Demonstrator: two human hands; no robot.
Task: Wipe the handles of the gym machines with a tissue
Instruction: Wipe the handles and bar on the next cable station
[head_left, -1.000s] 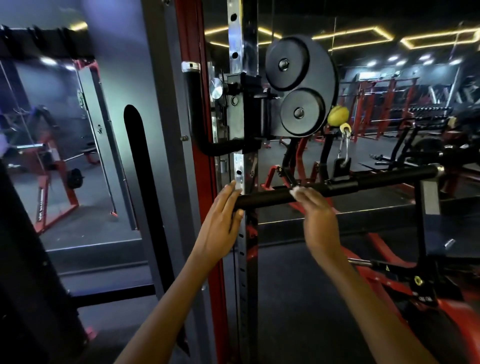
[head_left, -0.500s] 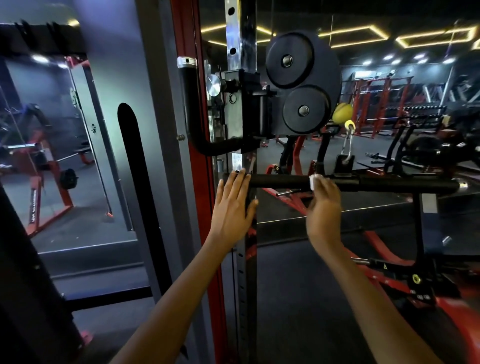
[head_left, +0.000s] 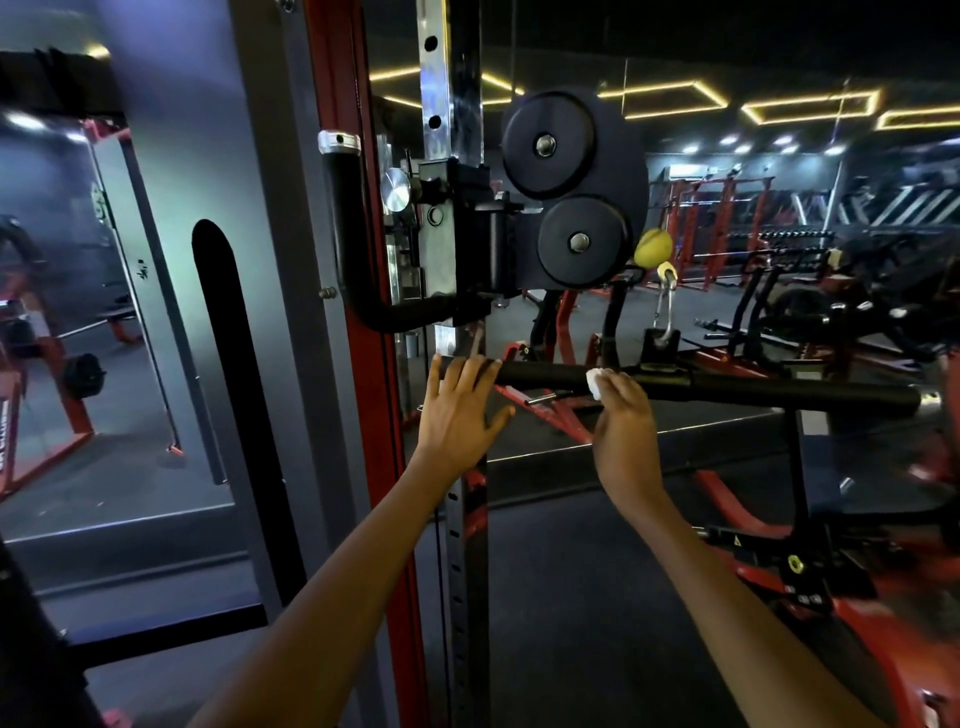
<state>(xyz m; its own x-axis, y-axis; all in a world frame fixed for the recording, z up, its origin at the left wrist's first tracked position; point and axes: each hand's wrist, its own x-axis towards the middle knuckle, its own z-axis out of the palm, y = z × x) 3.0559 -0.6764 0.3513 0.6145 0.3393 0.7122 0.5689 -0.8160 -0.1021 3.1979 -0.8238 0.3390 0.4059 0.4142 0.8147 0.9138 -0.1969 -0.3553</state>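
Note:
A long black cable bar (head_left: 727, 389) hangs level from a silver carabiner (head_left: 662, 306) at chest height. My right hand (head_left: 623, 421) pinches a small white tissue (head_left: 594, 383) and presses it against the bar just left of the centre mount. My left hand (head_left: 460, 410) lies flat with straight fingers on the bar's left end, in front of the steel upright.
The perforated steel upright (head_left: 436, 67) and red frame post (head_left: 353, 260) stand straight ahead. A curved black handle (head_left: 348, 249) and double black pulley (head_left: 571, 187) sit above the bar. A yellow ball stop (head_left: 652, 247) hangs by the cable. Red machines fill the right side.
The bar swung from tilted up at the right to level. My right hand slid the tissue right along it toward the centre mount. My left hand moved up onto the bar's left end.

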